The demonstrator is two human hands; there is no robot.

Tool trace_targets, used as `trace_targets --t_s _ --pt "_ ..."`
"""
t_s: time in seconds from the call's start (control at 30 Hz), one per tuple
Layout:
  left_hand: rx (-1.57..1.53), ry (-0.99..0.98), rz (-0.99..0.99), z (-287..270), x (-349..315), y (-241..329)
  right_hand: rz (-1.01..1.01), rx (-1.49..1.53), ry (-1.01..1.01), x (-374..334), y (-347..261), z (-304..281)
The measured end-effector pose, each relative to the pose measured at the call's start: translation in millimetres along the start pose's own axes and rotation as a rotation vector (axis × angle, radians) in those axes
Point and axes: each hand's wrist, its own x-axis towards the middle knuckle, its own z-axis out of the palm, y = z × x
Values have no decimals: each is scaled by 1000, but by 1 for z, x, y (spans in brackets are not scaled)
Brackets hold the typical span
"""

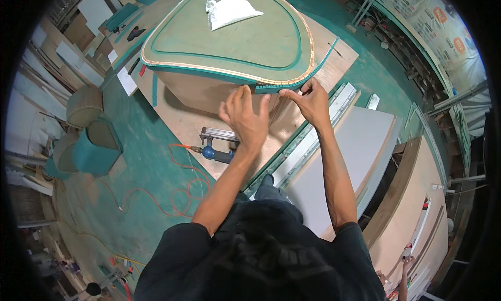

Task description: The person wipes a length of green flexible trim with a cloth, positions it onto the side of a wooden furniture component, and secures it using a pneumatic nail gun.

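Both hands press on the near edge of a rounded wooden form (229,45), where a teal notched edge strip (284,83) runs along its rim. On this strip the left hand (244,115) lies flat with the fingers spread and pointing away from the person; the palm covers the brown side wall of the form just under the strip, and it closes around nothing. Further right on the strip, the right hand (312,101) pinches it between thumb and fingers, so this hand is closed on the strip.

From the hands the strip follows the curved rim, and its long axis goes up and to the right, ending in a free tip beyond the right corner of the form. A thin pale wooden band runs beside it on the top face.

The form stands on a plywood workbench (182,121) and its green top face looks upward. A white cloth (229,11) lies on the far part of this top. Just in front of the form, below the left hand, a pneumatic nail gun (219,142) rests on the bench, with an orange air hose (180,189) going down to the green floor. To the right of the form lies a white board (344,160).
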Motion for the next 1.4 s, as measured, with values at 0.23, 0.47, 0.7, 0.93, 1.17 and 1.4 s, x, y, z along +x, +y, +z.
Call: trace_targets --t_s 0.23,0.47,0.7,0.93,1.17,1.4 --pt "-92 116 305 -21 51 -29 -10 -42 3 3 6 3" --pt "-158 -69 507 -20 86 -49 -2 -64 -56 5 -4 -3" --pt "-213 -142 525 -15 97 -53 82 -87 -72 4 -7 -3" --pt "-278 -124 601 -8 106 -67 119 -60 79 -12 -15 23" --pt "-329 -71 681 2 105 -74 40 -185 374 -27 -22 51" --pt "-366 -68 649 6 106 -73 -57 -84 377 -25 -36 58"
